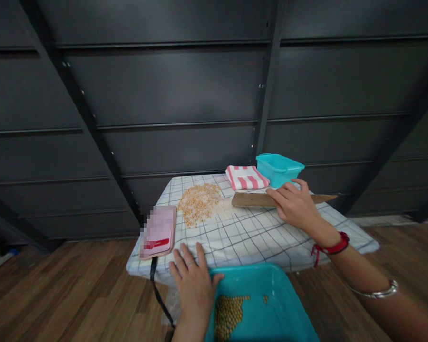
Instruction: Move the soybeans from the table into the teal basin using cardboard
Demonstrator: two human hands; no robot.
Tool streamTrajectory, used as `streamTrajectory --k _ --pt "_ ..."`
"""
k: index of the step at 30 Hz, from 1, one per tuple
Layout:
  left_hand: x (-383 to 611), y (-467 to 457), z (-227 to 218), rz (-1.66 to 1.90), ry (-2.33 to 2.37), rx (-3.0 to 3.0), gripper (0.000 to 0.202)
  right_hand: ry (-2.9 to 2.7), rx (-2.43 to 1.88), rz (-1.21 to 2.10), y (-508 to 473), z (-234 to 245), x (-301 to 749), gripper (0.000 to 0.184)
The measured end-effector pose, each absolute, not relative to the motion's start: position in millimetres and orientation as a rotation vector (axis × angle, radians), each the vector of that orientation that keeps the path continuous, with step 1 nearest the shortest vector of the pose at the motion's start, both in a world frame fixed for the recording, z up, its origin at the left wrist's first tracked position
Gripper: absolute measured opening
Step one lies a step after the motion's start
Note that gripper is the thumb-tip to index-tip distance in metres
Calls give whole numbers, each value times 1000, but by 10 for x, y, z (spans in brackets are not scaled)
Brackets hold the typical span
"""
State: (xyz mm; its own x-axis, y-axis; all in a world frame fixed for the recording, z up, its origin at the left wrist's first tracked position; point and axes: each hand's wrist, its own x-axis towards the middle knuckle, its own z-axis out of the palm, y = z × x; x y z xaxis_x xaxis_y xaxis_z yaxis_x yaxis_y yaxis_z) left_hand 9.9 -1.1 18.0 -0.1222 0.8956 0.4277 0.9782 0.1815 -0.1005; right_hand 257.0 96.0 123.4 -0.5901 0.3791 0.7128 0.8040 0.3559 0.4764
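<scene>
My right hand [294, 204] grasps the cardboard strip [252, 200], likely light and stiffish, best pinched mid-edge; my left hand [195, 285] lies spread

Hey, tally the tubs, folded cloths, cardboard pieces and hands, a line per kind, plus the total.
Tubs: 2 (small tub, large tub)
Folded cloth: 1
Cardboard piece: 1
Hands: 2 (left hand, right hand)
Total: 6
</scene>
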Motion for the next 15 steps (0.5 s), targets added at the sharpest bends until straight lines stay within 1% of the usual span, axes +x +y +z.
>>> streamTrajectory --k 5,15 --pt "102 -18 184 -255 -2054 -1743 75 -2146 -1028 -1161 1026 1201 2558 33" --pt "69 5 70 -301 -1970 -1708 78 -2152 -996 -1105 874 1258 2527 28"
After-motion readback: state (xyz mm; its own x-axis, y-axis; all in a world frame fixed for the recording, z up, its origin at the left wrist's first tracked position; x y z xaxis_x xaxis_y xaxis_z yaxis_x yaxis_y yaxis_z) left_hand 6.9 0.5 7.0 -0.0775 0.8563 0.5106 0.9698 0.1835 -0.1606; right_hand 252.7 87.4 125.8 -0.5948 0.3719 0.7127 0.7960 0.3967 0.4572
